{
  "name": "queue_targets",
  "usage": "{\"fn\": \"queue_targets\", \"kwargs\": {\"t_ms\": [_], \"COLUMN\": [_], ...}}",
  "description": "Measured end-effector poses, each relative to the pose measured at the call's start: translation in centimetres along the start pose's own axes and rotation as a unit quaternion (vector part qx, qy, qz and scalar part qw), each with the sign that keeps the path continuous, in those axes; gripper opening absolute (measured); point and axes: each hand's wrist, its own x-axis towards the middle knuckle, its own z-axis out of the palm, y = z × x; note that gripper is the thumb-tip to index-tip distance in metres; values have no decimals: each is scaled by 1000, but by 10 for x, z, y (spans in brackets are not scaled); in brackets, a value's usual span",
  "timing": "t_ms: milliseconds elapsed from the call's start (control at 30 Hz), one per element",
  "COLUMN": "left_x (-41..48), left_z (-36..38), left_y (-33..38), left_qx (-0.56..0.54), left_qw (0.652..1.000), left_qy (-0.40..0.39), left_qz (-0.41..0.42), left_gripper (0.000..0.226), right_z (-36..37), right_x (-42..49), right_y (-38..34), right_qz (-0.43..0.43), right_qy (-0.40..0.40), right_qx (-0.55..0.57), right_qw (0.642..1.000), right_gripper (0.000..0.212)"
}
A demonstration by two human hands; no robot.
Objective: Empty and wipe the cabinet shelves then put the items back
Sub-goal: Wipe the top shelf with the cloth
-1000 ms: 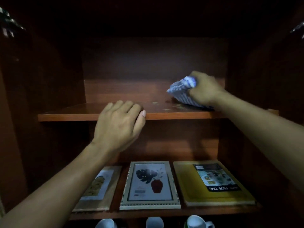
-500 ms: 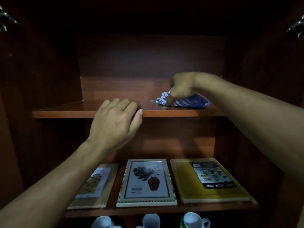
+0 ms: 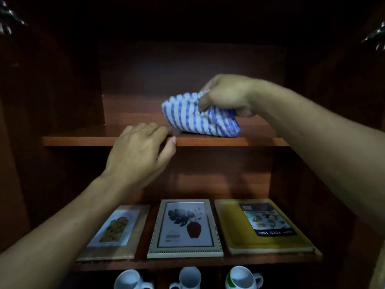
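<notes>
A dark wooden cabinet stands open before me. On its upper shelf (image 3: 83, 140) my right hand (image 3: 227, 97) grips a bunched blue-and-white striped cloth (image 3: 200, 119), which rests near the shelf's front edge, right of centre. My left hand (image 3: 139, 155) holds the front edge of that shelf, fingers on top and thumb against the edge. Apart from the cloth, the upper shelf carries nothing that I can see.
The shelf below holds a wooden picture frame (image 3: 116, 232), a silver frame with a leaf print (image 3: 185, 228) and a yellow food tray (image 3: 260, 226), all lying flat. Three white mugs (image 3: 189, 278) stand on the lowest shelf. Cabinet side walls close in left and right.
My right hand has dragged the cloth from the right side of the upper shelf leftward and toward the front edge. My left hand has stayed on the shelf edge.
</notes>
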Motion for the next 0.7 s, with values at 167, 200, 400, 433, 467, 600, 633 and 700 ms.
{"fn": "queue_targets", "kwargs": {"t_ms": [167, 200, 400, 433, 467, 600, 633, 700], "left_x": [-4, -5, -8, -7, -7, -7, -7, -6], "left_z": [-3, -5, -9, -9, -9, -8, -8, -8], "left_y": [-5, -6, -3, -2, -2, 0, 1, 2], "left_qx": [-14, -15, -18, -17, -16, -10, -9, -11], "left_qw": [1000, 999, 999, 999, 999, 998, 998, 998], "left_qy": [-14, -17, -29, -32, -34, -34, -34, -37], "left_qz": [-23, -25, -34, -35, -37, -43, -46, -52], "left_gripper": [42, 43, 50, 51, 51, 51, 51, 52], "right_z": [-34, -43, -65, -63, -59, -46, -42, -33], "right_x": [10, 14, 6, 3, 1, -2, 0, 4], "right_y": [21, 30, 89, 96, 101, 88, 80, 61], "right_qz": [3, 10, 152, 173, 192, 206, 198, 183], "right_qy": [138, 187, 259, 235, 206, 69, 36, -11], "right_qx": [4, -59, -310, -333, -345, -379, -400, -427], "right_qw": [990, 981, 902, 896, 896, 899, 894, 885], "right_gripper": [11, 17, 42, 43, 43, 44, 42, 42]}}
